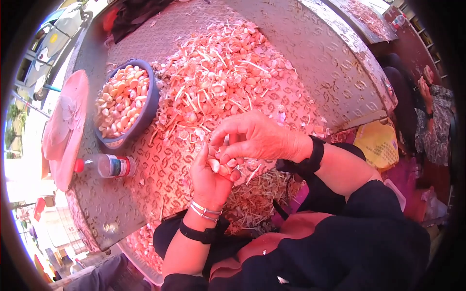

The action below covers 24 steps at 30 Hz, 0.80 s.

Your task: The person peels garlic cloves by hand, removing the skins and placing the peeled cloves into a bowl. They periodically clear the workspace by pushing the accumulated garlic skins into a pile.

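Note:
Several garlic cloves (224, 169) rest in the palm and fingers of my left hand (212, 182), which is cupped, with a silver bracelet and a black band at the wrist. Over it reaches my right hand (257, 138), its thumb and forefinger pinched together close to the cloves; what sits between the fingertips is too small to name. Beyond both hands a heap of garlic cloves, skins and stalks (213, 72) spreads on the patterned metal table (170, 179). At the left stands a round blue bowl (153, 104) filled with peeled cloves (124, 99).
A plastic bottle (114, 166) with a red cap lies left, beside a pink hat (68, 128). Stalk scraps (257, 199) lie below the table edge. Lower left is a tub of cloves (145, 245). A yellow bag (376, 143) and another person (432, 116) are at right.

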### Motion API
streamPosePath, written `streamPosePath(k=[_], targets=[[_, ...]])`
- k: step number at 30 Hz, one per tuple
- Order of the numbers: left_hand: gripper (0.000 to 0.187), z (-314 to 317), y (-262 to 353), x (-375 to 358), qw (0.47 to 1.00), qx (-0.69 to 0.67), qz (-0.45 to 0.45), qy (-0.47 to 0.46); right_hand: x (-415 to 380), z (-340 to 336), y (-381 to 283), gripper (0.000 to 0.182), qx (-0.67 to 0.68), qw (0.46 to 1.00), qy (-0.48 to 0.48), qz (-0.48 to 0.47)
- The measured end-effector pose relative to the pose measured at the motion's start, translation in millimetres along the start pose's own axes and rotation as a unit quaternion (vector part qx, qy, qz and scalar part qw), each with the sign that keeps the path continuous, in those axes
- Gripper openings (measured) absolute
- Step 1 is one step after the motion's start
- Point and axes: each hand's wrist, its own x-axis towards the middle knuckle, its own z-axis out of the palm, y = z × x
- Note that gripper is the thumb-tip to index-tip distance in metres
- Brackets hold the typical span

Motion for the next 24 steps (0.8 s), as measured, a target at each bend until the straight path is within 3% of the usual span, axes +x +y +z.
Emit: streamPosePath(k=[2,3,4,5,6,8,9,10,12,14,17,18,19,20,21,22,24], targets=[[0.036,-16.3,-2.1,8.4,1.0,-0.025,-0.01,0.016,2.9,1.3,6.3,0.019,-0.075,0.994,0.053,-0.062],[0.033,-21.2,1.3,10.4,0.998,-0.046,-0.028,-0.029,6.0,-5.9,12.8,0.019,-0.074,0.994,0.051,-0.063],[0.03,-24.8,5.3,10.1,0.994,-0.068,-0.046,-0.074,10.5,-20.5,22.5,0.019,-0.159,0.981,0.096,-0.046],[0.027,-26.5,8.8,8.0,0.992,-0.087,-0.036,-0.081,12.7,-33.0,33.1,0.02,-0.244,0.959,0.141,-0.029],[0.026,-27.2,13.1,6.0,0.991,-0.095,-0.012,-0.097,10.7,-41.2,47.1,0.02,-0.244,0.96,0.138,-0.025],[0.022,-31.3,28.8,0.9,0.993,-0.093,0.009,-0.077,3.9,-47.9,72.8,0.02,-0.459,0.886,0.065,-0.027],[0.021,-28.6,38.4,-5.6,0.993,-0.083,0.019,-0.078,1.2,-43.3,75.3,0.023,-0.512,0.858,0.023,0.035],[0.02,-26.5,47.7,-14.7,0.995,-0.065,0.027,-0.072,0.4,-41.0,72.6,0.023,-0.51,0.859,0.021,0.035],[0.021,-20.1,63.8,-42.8,0.997,-0.021,0.045,-0.056,-0.9,-35.4,61.8,0.022,-0.485,0.863,-0.08,0.114],[0.021,-21.9,76.6,-80.9,0.995,0.041,0.073,-0.06,1.4,-29.4,58.0,0.023,-0.484,0.86,-0.069,0.146],[0.024,-56.2,93.5,-142.1,0.987,0.03,0.157,-0.007,-1.6,-19.1,62.8,0.025,-0.487,0.873,-0.027,-0.01],[0.023,-72.1,99.7,-161.3,0.983,0.021,0.183,0.01,-3.8,-12.0,70.2,0.025,-0.485,0.874,-0.028,-0.013],[0.023,-90.4,104.3,-179.9,0.982,0.023,0.186,0.013,-6.4,-3.1,78.6,0.025,-0.483,0.867,-0.044,-0.119],[0.022,-112.0,107.6,-197.4,0.97,0.023,0.222,0.094,-9.5,6.2,84.1,0.025,-0.474,0.849,-0.059,-0.224],[0.021,-135.1,111.0,-212.4,0.95,0.023,0.257,0.174,-15.1,13.6,85.7,0.02,-0.497,0.845,-0.119,-0.157],[0.021,-160.7,113.4,-223.7,0.949,0.024,0.259,0.176,-18.8,18.1,83.5,0.02,-0.495,0.845,-0.12,-0.16],[0.019,-222.5,114.1,-241.4,0.918,0.029,0.259,0.298,-25.0,24.7,76.8,0.016,-0.491,0.847,-0.174,-0.102]])
